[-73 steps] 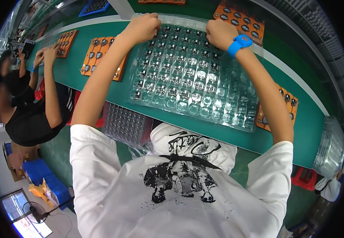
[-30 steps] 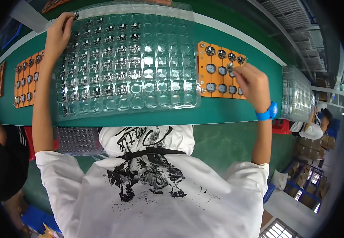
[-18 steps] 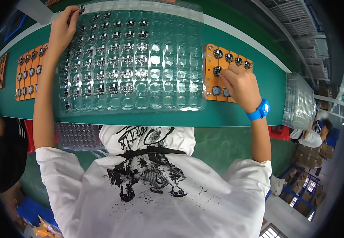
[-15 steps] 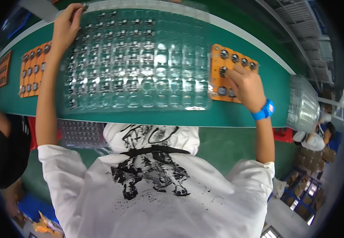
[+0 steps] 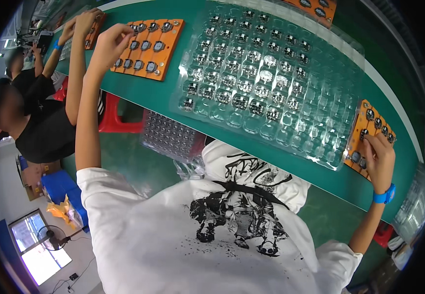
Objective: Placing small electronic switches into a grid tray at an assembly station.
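My left hand point(image 5: 108, 49) is over the left orange board point(image 5: 169, 54), its thumb and fingers pinched at the board's far left part. Whatever lies between the fingertips is too small to make out. Rows of small round black-and-silver components point(image 5: 159, 46) sit in that board. My right hand point(image 5: 382, 159), a blue band on its wrist, is closed at the right orange board point(image 5: 353, 145). Its fingertips are beside a component point(image 5: 364, 133) there and hide any held part. Between my hands lies a clear plastic blister tray point(image 5: 315, 142), many pockets filled with similar components point(image 5: 240, 101).
Another orange board point(image 5: 315, 11) lies beyond the tray. On the left, a person in black point(image 5: 50, 127) reaches over the same green table point(image 5: 146, 98). A red stool point(image 5: 119, 117) and a filled tray point(image 5: 168, 134) are below the table's near edge.
The view has swung left. My left hand has moved from the blister tray's far left corner to the left orange board. My right hand stays at the right board, fingers still closed.
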A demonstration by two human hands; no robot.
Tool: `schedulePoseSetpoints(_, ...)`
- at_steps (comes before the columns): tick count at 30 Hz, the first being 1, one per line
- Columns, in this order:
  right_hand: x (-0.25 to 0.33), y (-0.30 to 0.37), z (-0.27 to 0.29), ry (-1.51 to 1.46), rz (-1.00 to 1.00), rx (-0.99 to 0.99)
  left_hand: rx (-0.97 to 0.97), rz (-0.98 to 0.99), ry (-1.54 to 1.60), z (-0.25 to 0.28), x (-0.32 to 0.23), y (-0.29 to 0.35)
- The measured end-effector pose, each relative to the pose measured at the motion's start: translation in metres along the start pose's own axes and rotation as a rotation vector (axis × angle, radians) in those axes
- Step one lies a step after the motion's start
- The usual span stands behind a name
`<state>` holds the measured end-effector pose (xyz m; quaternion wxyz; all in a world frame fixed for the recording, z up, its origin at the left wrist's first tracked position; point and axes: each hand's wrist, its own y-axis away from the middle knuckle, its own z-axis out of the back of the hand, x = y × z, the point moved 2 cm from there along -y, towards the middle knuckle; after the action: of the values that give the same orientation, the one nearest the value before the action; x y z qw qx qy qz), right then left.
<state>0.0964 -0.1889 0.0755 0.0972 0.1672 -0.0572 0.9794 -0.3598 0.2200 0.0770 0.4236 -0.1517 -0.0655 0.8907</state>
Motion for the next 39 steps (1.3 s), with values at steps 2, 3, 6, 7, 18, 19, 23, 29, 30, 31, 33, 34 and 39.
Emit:
schedulePoseSetpoints(2,0.001,-0.001,0.000,-0.033,0.014,-0.009,-0.036,0.011,-0.024,0.008,0.010,0.008)
schedulePoseSetpoints(3,-0.002,0.001,0.001,-0.045,-0.008,0.001,-0.030,0.051,-0.051,0.011,0.021,0.012)
schedulePoseSetpoints(6,-0.001,0.000,0.001,-0.085,-0.055,0.013,0.008,0.130,-0.077,0.012,0.052,0.028)
schedulePoseSetpoints(7,-0.003,0.001,0.002,-0.110,-0.075,0.017,0.035,0.115,-0.077,0.009,0.053,0.031)
schedulePoseSetpoints(18,-0.035,0.015,0.001,-0.098,-0.126,-0.111,0.008,0.111,-0.068,0.005,0.047,0.035)
schedulePoseSetpoints(19,-0.035,0.018,0.004,-0.090,-0.154,-0.102,0.008,0.106,-0.064,0.003,0.046,0.032)
schedulePoseSetpoints(23,-0.038,0.024,0.007,-0.069,-0.198,-0.124,0.013,0.008,-0.075,-0.001,0.047,0.030)
schedulePoseSetpoints(29,-0.061,0.033,0.007,0.057,-0.074,-0.176,0.068,-0.017,-0.118,0.002,0.041,0.028)
schedulePoseSetpoints(30,-0.064,0.036,0.008,0.056,-0.075,-0.178,0.112,-0.011,-0.144,0.003,0.038,0.026)
schedulePoseSetpoints(31,-0.066,0.039,0.007,0.042,-0.109,-0.184,0.111,-0.012,-0.148,0.005,0.036,0.024)
schedulePoseSetpoints(33,-0.071,0.043,0.006,0.025,-0.145,-0.191,0.214,0.030,-0.174,0.006,0.035,0.020)
schedulePoseSetpoints(34,-0.073,0.046,0.007,0.022,-0.167,-0.180,0.216,0.026,-0.176,0.007,0.035,0.019)
schedulePoseSetpoints(39,-0.085,0.056,0.007,0.017,-0.190,-0.183,0.170,0.079,-0.040,0.010,0.057,0.024)
